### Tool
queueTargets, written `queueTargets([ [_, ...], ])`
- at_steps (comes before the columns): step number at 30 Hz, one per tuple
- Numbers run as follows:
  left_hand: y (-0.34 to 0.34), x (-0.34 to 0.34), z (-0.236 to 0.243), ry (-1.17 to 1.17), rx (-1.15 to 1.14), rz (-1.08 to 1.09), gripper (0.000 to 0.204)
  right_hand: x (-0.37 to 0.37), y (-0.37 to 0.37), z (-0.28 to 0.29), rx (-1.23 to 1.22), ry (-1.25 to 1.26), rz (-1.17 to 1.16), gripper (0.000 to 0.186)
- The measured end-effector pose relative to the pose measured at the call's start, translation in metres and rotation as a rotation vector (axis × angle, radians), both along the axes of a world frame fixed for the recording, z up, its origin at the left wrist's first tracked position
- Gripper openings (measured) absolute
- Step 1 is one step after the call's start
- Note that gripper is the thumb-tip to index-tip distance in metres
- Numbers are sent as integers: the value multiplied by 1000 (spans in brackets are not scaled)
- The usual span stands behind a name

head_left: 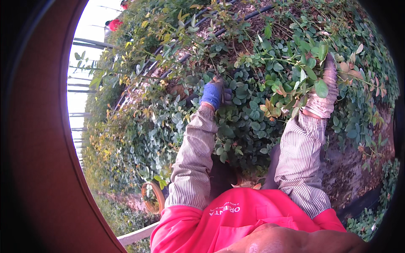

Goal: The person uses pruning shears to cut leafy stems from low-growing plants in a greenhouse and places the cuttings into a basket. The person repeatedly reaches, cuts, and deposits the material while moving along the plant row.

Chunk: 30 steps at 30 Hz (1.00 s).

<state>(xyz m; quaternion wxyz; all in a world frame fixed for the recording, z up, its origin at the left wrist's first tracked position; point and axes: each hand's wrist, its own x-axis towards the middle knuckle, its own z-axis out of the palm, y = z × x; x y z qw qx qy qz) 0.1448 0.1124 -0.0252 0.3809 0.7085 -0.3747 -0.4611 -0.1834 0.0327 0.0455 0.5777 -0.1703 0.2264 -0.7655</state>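
Dense rose-like bushes are spread across most of the view, both hands being set among them. Dark hoses are run diagonally through the foliage at the top, partly covered by leaves. A person in red is seen far off at upper left. The left edge is blocked by a reddish-brown curved rim. A tan ring-shaped rim is placed low at left, near the left sleeve; bare soil is exposed at right.

The left hand, blue-gloved, is reached forward with fingers bent into the leaves; fingertips are partly hidden, so whether anything is grasped cannot be told. The right hand, in a pale, soiled knit glove, is extended farther right, with fingers pointed up and away. A leafy shoot is located at its inner side, with some leaves overlapping the glove; the thumb is covered, so grip cannot be told. Both forearms are covered by striped sleeves and angled forward, well apart.
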Motion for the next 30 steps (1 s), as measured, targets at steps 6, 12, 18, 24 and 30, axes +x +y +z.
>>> queueTargets([
  [6,37,2,48,-103,-123,-416,37,-6,-9,1,-33,9,-58,39],
  [12,8,53,72,-357,331,-117,41,-3,-10,0,-31,22,-35,40],
  [18,-20,56,56,-1129,456,-145,49,1,-9,-4,-4,45,12,40],
  [24,-10,50,45,-1112,386,-52,49,3,-10,-7,16,68,41,41],
  [30,-6,54,38,-1151,295,-58,40,4,-16,-7,25,79,60,41],
])
